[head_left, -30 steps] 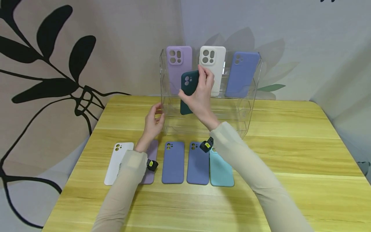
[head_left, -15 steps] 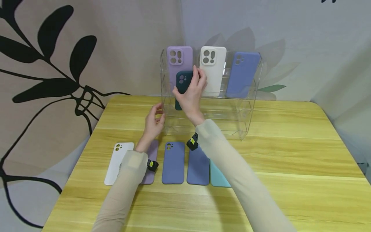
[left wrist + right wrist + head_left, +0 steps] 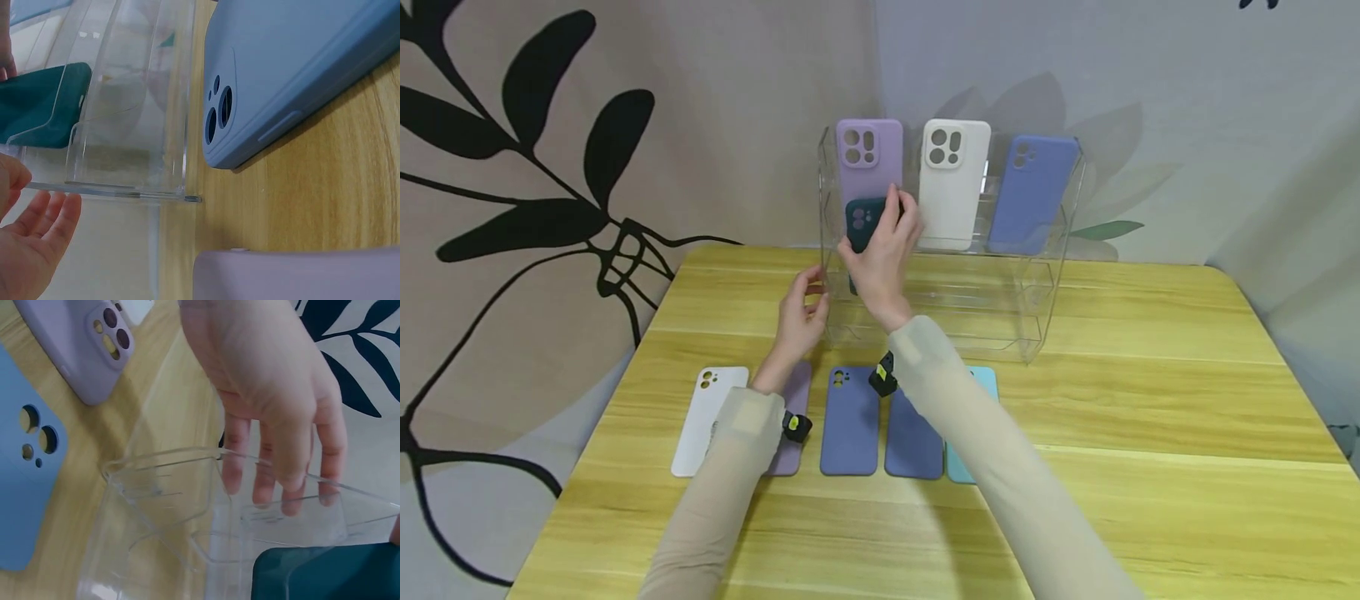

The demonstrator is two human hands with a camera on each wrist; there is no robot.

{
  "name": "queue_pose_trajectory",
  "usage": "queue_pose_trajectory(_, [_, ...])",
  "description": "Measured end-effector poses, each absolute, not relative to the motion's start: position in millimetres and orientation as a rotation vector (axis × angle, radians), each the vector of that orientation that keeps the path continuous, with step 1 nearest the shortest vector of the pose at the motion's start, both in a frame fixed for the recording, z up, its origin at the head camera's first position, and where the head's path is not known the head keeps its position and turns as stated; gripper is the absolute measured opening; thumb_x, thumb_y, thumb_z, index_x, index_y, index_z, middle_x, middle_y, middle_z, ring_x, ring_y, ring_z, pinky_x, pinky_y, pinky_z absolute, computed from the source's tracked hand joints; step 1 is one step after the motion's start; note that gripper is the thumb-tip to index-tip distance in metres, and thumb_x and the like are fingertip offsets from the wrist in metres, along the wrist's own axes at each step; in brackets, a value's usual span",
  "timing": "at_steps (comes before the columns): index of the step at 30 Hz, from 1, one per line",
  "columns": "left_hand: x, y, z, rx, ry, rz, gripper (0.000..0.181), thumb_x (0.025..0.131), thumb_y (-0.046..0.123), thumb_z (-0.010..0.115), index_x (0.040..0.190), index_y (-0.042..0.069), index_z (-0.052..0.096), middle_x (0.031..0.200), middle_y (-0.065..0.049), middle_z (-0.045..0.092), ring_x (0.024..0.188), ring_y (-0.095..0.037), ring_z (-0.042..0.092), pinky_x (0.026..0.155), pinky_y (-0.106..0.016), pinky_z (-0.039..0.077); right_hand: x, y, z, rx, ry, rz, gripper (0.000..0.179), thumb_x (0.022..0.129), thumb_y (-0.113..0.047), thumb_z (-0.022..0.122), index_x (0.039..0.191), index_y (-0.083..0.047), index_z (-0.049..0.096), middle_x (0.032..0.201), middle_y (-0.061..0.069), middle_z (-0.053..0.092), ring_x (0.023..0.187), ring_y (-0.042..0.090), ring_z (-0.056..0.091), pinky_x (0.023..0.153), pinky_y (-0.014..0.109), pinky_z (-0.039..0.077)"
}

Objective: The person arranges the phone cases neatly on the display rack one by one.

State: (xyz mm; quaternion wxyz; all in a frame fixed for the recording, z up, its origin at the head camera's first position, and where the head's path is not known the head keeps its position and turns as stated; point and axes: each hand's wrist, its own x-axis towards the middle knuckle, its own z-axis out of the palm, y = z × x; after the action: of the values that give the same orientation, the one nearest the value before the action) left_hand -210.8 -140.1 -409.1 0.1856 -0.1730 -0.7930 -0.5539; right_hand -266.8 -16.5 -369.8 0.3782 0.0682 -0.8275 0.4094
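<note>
My right hand point(image 3: 883, 260) grips a dark green phone case point(image 3: 861, 218) at the left part of a clear tiered display rack point(image 3: 970, 296). The case stands upright, in front of a taller lilac case point(image 3: 869, 162); my fingers cover its right side. My left hand point(image 3: 799, 325) is at the rack's left end. In the left wrist view, its thumb lies at the edge of the clear side panel point(image 3: 112, 189), with the other fingertips against the outer face. The right wrist view shows the left hand's fingers point(image 3: 232, 450) through the panel, near the green case point(image 3: 337, 572).
A white case point(image 3: 955, 183) and a blue case point(image 3: 1032, 196) stand on the rack's upper tier. In front of the rack lie a white case point(image 3: 696, 425), a purple case point(image 3: 797, 400), two blue-grey cases point(image 3: 850, 425) and a turquoise case point(image 3: 985, 385), partly covered by my sleeves.
My right hand has carried the dark green case leftward, then lower, from in front of the white case to in front of the lilac one. My left hand stays at the rack's side.
</note>
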Motion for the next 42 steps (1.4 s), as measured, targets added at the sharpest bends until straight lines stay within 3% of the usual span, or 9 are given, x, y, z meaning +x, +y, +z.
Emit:
queue_pose_trajectory(12, [-217, -143, -419, -0.492, -2.241, -1.551, 0.038, 0.085, -0.019, 0.048, 0.122, -0.02, 0.042, 0.115, -0.038, 0.048, 0.099, -0.051, 0.053, 0.073, -0.059, 0.05, -265, -25, -374, 0.143, -2.138, 0.948, 0.083, 0.073, -0.016, 0.077, 0.139, 0.006, 0.031, 0.136, 0.021, 0.032, 0.124, 0.034, 0.031, 0.109, 0.038, 0.024])
queue_pose_trajectory(21, [-233, -149, -440, -0.464, -2.255, -1.563, 0.041, 0.087, -0.013, 0.05, 0.127, -0.012, 0.043, 0.119, -0.031, 0.05, 0.102, -0.041, 0.055, 0.076, -0.052, 0.052, -268, -24, -376, 0.122, -2.125, 0.947, 0.084, 0.074, -0.015, 0.078, 0.14, 0.006, 0.03, 0.136, 0.021, 0.031, 0.124, 0.034, 0.03, 0.109, 0.038, 0.025])
queue_pose_trajectory(31, [-232, -149, -440, -0.437, -2.264, -1.597, 0.04, 0.089, -0.011, 0.049, 0.129, -0.011, 0.043, 0.12, -0.029, 0.05, 0.103, -0.046, 0.053, 0.078, -0.052, 0.051, -262, -14, -377, 0.216, -2.074, 1.032, 0.087, 0.075, -0.015, 0.078, 0.141, 0.007, 0.026, 0.14, 0.023, 0.026, 0.131, 0.032, 0.026, 0.111, 0.035, 0.022])
queue_pose_trajectory(42, [-231, -148, -440, -0.448, -2.272, -1.545, 0.04, 0.089, -0.011, 0.05, 0.128, -0.01, 0.043, 0.121, -0.029, 0.05, 0.103, -0.041, 0.055, 0.077, -0.052, 0.052, -248, 7, -368, 0.327, -1.981, 1.176, 0.076, 0.078, -0.007, 0.074, 0.139, 0.007, 0.03, 0.138, 0.023, 0.024, 0.13, 0.03, 0.024, 0.109, 0.034, 0.025])
